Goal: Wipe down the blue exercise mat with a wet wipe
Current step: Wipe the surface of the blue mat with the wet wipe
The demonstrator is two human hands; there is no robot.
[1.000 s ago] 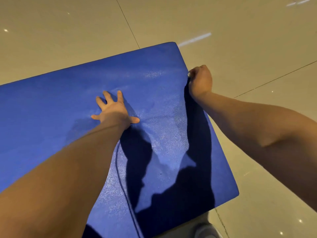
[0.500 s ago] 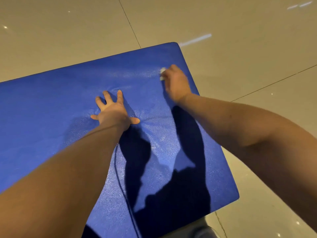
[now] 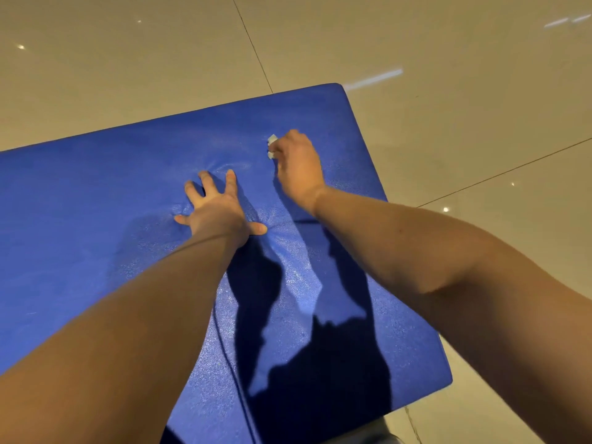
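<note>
Grainy matt blue mat (image 3: 96, 219); glossy polished floor tiles (image 3: 448, 43)

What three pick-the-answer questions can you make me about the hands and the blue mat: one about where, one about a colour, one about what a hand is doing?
1. Where does the flat blue foam exercise mat lie?
A. on the glossy beige tiled floor
B. on a wooden table
C. on grass

2. What colour is the small crumpled wet wipe in the right hand?
A. red
B. white
C. green

3. What is the left hand doing?
A. holding a bottle
B. making a fist in the air
C. pressing flat on the mat, fingers spread

Answers: 1 A, tiles with grout lines show beside the mat. 2 B, white bits stick out past the curled fingers. 3 C, the mat dimples around its palm.
</note>
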